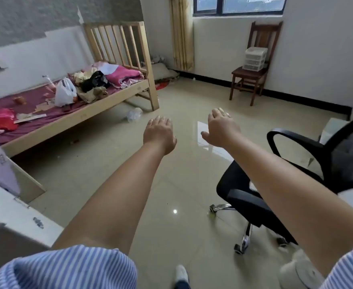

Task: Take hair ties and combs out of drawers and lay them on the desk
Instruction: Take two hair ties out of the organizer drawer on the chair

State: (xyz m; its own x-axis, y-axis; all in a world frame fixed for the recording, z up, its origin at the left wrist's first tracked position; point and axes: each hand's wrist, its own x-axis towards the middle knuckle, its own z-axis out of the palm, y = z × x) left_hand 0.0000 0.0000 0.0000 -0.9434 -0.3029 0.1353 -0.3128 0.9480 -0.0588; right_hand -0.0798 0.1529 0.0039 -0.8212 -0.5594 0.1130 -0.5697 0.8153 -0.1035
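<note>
room: a bedroom with a shiny tile floor (171, 184). no one else is in it.
bed: a big wooden bed (113, 105) stands on the left by the wall. bags, clothes and a pink blanket (122, 77) lie on top of it.
office chair: a black chair on wheels (296, 184) stands on the right, just beside the right arm.
desk: a white desk edge (15, 211) shows at the bottom left. a small dark thing lies on it, too small to name.
wooden chair: a brown chair (252, 80) stands far off, under the window.
little drawers: a small clear set of drawers (255, 59) sits on the seat of the brown chair. the hair ties and combs may be inside, but i cannot see any. all its drawers look shut.
arms: both arms reach out straight in front, over the floor, with striped blue sleeves at the shoulders.
left hand: the left hand (160, 134) is flat, palm down, and holds nothing.
right hand: the right hand (221, 128) is spread, palm down, and holds nothing too.
where we are: i think the job is just starting. the hands are well apart from the drawers.
what could go wrong: the black chair is near the way across the room, so a leg could bump its wheels. a crumpled plastic bag (134, 115) lies on the floor near the bed and the floor looks slick, so a foot could slip. the little drawers sit loose on the seat, so a hard pull could drag the whole set off the chair.
</note>
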